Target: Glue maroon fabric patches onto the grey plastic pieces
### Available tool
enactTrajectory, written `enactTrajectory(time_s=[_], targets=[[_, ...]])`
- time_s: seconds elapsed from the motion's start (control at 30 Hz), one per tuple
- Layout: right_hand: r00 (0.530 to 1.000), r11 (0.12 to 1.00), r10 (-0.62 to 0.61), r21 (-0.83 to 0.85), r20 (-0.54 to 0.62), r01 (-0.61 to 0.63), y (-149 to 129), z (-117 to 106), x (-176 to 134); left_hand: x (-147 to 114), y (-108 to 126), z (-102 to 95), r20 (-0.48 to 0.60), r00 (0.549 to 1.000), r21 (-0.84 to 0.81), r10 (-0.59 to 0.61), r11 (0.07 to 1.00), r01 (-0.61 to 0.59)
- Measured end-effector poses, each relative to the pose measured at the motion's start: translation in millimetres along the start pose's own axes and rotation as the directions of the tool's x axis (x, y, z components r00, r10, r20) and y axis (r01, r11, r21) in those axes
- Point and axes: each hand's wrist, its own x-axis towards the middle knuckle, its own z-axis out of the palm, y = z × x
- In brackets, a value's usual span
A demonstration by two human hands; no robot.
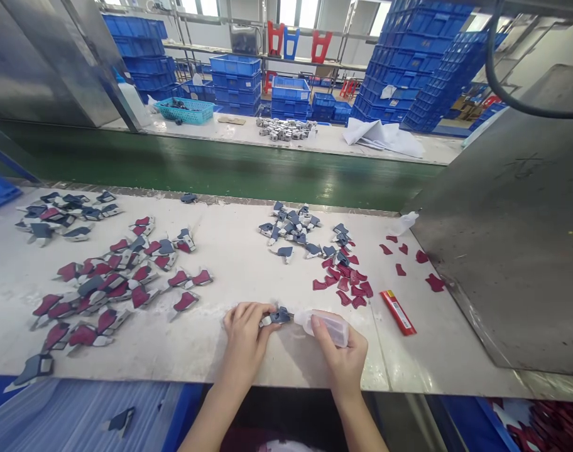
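Observation:
My left hand (pixel 247 328) pinches a small dark blue and white plastic part (pixel 281 316) just above the table. A translucent squeeze bottle (pixel 331 328) lies sideways in my right hand (pixel 345 361), its narrow nozzle touching or nearly touching the blue part. Beyond my hands is a cluster of similar blue and white parts (pixel 293 227). Loose dark red flat pieces (pixel 345 276) lie beside that cluster. To the left spreads a larger heap of white parts with red or blue faces (pixel 110 279).
A red packet (pixel 398 312) lies right of my hands. Metal panels (pixel 517 238) stand at the right. Behind the table runs a green belt (pixel 220 166), with a turquoise basket (pixel 185 112) and white cloth (pixel 383 135) beyond. Blue crates (pixel 79 420) sit below the near edge.

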Motion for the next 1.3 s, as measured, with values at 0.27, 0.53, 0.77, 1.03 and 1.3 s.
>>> enactTrajectory(time_s=[0.27,0.53,0.77,1.03,1.3], targets=[[1.000,1.000,-0.018,-0.019,0.020,0.018,-1,0,2,0,0,-0.6,0.012,1.000,-0.003,-0.005,1.000,0.005],[0.998,0.998,-0.057,-0.035,0.040,0.059,5,-3,6,0,4,-2.8,0.009,1.000,0.000,-0.020,1.000,0.020],[0.998,1.000,-0.030,0.000,-0.049,0.030,-4,2,0,1,2,-0.6,0.009,1.000,0.004,-0.011,1.000,0.010],[0.989,0.992,-0.125,-0.029,-0.077,0.123,-1,-2,-4,0,1,0.2,0.011,1.000,-0.013,-0.019,1.000,0.019],[0.981,0.989,-0.143,0.006,-0.129,0.145,2,-5,-7,1,2,0.2,0.007,1.000,-0.023,-0.024,0.999,0.024]])
